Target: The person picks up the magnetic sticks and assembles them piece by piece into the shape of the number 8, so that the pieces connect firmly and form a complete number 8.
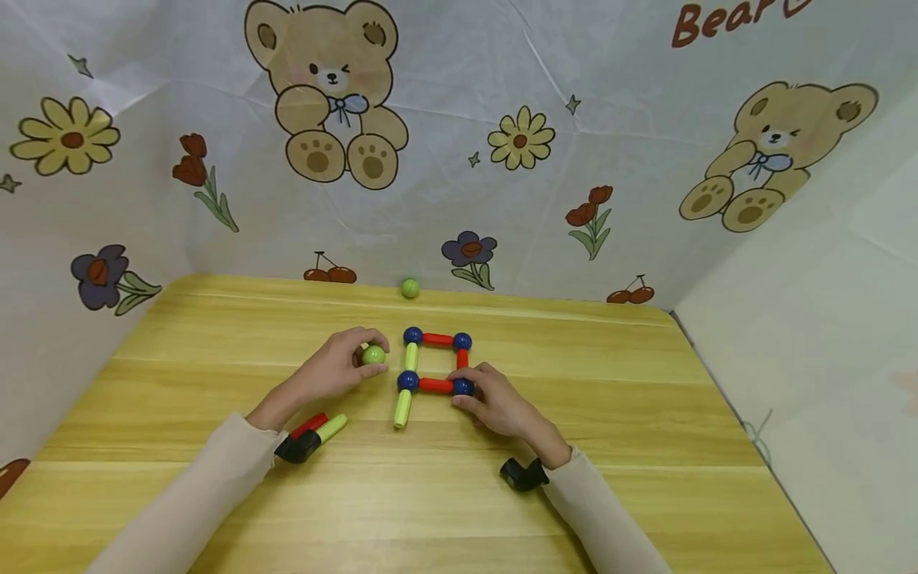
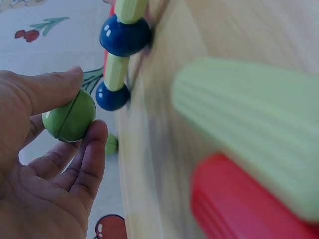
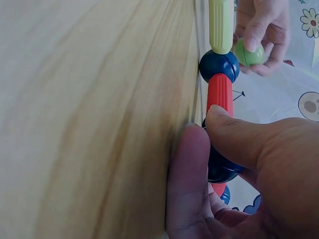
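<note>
My left hand (image 1: 333, 367) pinches a green ball (image 2: 70, 117) between thumb and fingertips, just left of a square frame of rods and balls. Blue balls (image 1: 408, 382) mark the frame's corners. Red rods (image 1: 436, 386) form its far, right and near sides, and a yellow-green rod (image 1: 411, 356) is the left side. Another yellow-green rod (image 1: 403, 409) sticks out toward me from the near left ball. With thumb and fingers, my right hand (image 1: 502, 402) grips the near right corner at its blue ball (image 3: 222, 167), the thumb tip against the near red rod (image 3: 220, 94).
A second green ball (image 1: 410, 288) rests at the table's back edge, by the printed cloth. Beside my left wrist lie a loose red rod (image 1: 311, 423) and a loose yellow-green rod (image 1: 333, 428). Black wrist cameras (image 1: 522, 475) sit under both wrists, over the wooden table (image 1: 402, 502).
</note>
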Demonstrator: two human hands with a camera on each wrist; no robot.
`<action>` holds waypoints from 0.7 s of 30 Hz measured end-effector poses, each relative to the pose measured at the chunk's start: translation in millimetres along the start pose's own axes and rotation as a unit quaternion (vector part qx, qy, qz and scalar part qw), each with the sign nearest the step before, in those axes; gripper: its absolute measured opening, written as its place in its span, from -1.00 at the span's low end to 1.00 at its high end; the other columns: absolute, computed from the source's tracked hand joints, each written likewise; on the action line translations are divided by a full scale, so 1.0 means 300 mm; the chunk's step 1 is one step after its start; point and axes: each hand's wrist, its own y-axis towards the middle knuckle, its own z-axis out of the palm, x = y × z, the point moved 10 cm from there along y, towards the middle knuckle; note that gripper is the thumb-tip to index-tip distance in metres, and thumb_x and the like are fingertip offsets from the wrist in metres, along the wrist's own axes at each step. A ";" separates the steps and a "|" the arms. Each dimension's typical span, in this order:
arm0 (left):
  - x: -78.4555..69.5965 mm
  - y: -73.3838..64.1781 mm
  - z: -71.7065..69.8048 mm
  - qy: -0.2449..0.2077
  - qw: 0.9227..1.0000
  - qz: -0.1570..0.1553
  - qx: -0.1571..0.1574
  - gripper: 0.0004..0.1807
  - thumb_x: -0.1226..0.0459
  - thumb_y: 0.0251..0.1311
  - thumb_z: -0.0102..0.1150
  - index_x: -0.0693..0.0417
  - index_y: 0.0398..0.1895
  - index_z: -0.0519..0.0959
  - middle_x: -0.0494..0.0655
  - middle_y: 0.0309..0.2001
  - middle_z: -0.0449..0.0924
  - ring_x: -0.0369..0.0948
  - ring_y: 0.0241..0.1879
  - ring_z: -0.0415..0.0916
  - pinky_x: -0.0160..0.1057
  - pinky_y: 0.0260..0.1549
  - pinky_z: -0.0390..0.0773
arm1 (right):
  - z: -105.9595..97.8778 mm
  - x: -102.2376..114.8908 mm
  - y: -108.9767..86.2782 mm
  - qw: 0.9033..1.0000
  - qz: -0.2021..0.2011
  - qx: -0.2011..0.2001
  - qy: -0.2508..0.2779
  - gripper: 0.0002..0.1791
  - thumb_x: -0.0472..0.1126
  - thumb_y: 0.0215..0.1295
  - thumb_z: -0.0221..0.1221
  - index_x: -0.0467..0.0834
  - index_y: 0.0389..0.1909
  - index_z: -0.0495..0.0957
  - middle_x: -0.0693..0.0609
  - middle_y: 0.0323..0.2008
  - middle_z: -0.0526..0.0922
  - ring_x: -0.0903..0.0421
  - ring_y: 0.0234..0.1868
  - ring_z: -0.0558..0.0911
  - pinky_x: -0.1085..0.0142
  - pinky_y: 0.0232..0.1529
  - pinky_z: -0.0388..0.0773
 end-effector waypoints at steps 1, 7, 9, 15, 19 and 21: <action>0.003 -0.005 0.000 0.000 1.000 0.000 -0.001 -0.81 0.37 0.34 0.32 0.19 -0.04 0.59 0.00 -0.17 0.57 -0.19 -0.40 0.36 -0.30 -0.38 0.40 | 0.000 0.000 0.000 1.000 0.000 0.000 0.001 -0.63 -0.16 0.54 0.17 -0.17 0.26 0.54 -0.12 -0.18 0.43 0.24 -0.60 0.50 0.37 -0.36 0.47; 0.009 -0.043 0.010 -0.014 1.000 -0.001 0.007 -0.83 0.37 0.35 0.30 0.17 -0.05 0.59 -0.05 -0.24 0.54 -0.19 -0.37 0.38 -0.31 -0.37 0.42 | 0.000 -0.001 -0.001 1.000 -0.001 0.000 0.001 -0.63 -0.19 0.53 0.17 -0.18 0.27 0.53 -0.12 -0.16 0.43 0.23 -0.60 0.51 0.37 -0.34 0.49; 0.002 -0.060 0.016 -0.022 1.000 -0.003 0.011 -0.83 0.38 0.36 0.29 0.16 -0.03 0.60 -0.07 -0.22 0.55 -0.18 -0.34 0.40 -0.31 -0.34 0.44 | -0.001 -0.001 -0.001 1.000 0.000 -0.001 -0.001 -0.64 -0.20 0.53 0.18 -0.17 0.27 0.53 -0.11 -0.17 0.43 0.23 -0.60 0.51 0.37 -0.34 0.48; -0.045 -0.123 0.043 -0.023 1.000 0.012 0.017 -0.78 0.39 0.31 0.33 0.10 -0.01 0.62 -0.11 -0.10 0.58 -0.22 -0.26 0.46 -0.29 -0.23 0.53 | -0.001 0.000 0.002 1.000 0.005 0.002 0.000 -0.64 -0.19 0.54 0.17 -0.16 0.28 0.53 -0.11 -0.16 0.43 0.22 -0.59 0.51 0.37 -0.35 0.48; -0.073 -0.161 0.071 -0.023 0.999 0.017 0.021 -0.74 0.34 0.26 0.40 0.06 -0.01 0.64 -0.15 -0.08 0.53 -0.24 -0.17 0.51 -0.28 -0.12 0.60 | -0.001 0.001 0.002 1.000 0.005 0.001 0.000 -0.64 -0.19 0.54 0.17 -0.17 0.27 0.53 -0.13 -0.15 0.43 0.23 -0.59 0.50 0.38 -0.35 0.48; -0.080 -0.177 0.088 -0.025 0.999 0.013 0.028 -0.73 0.33 0.24 0.43 0.03 -0.02 0.63 -0.17 -0.10 0.51 -0.24 -0.15 0.52 -0.28 -0.12 0.62 | 0.000 0.002 0.002 1.000 0.002 0.001 -0.002 -0.64 -0.18 0.54 0.17 -0.17 0.27 0.53 -0.13 -0.15 0.43 0.24 -0.59 0.50 0.38 -0.35 0.47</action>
